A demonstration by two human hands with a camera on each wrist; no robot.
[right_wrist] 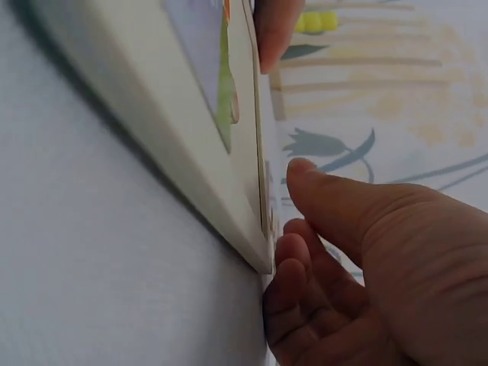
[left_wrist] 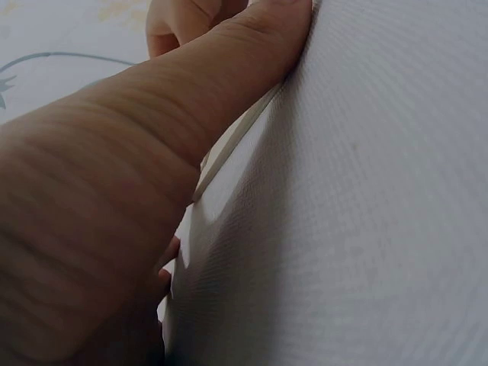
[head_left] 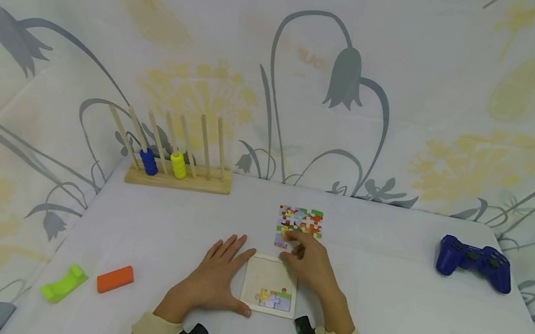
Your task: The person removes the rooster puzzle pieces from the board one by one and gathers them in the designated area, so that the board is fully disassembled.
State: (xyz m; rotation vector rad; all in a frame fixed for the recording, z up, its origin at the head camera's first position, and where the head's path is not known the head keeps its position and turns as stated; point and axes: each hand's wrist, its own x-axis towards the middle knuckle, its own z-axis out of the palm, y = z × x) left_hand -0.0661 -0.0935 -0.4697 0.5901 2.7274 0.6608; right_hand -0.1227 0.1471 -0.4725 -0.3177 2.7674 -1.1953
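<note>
Fingers spread, my left hand point(head_left: 214, 280) rests flat at the left side of a shallow wooden puzzle tray point(head_left: 262, 270). Its thumb touches the tray's lower left corner. A few joined jigsaw pieces point(head_left: 274, 299) lie in the tray's lower right part. Beyond the tray, my right hand point(head_left: 311, 263) reaches over a colourful group of jigsaw pieces point(head_left: 309, 220), its index fingertip on or just above the lower left pieces. In the right wrist view, the thumb point(right_wrist: 335, 202) stands apart from the bent fingers, with no piece visible between them. The hand covers part of the group.
A wooden peg rack point(head_left: 190, 180) with blue and yellow beads stands at the back left. On the near left lie a green curved block point(head_left: 64, 283) and an orange block point(head_left: 115, 279). A blue game controller point(head_left: 475, 262) sits at the right. Patterned cloth hangs behind.
</note>
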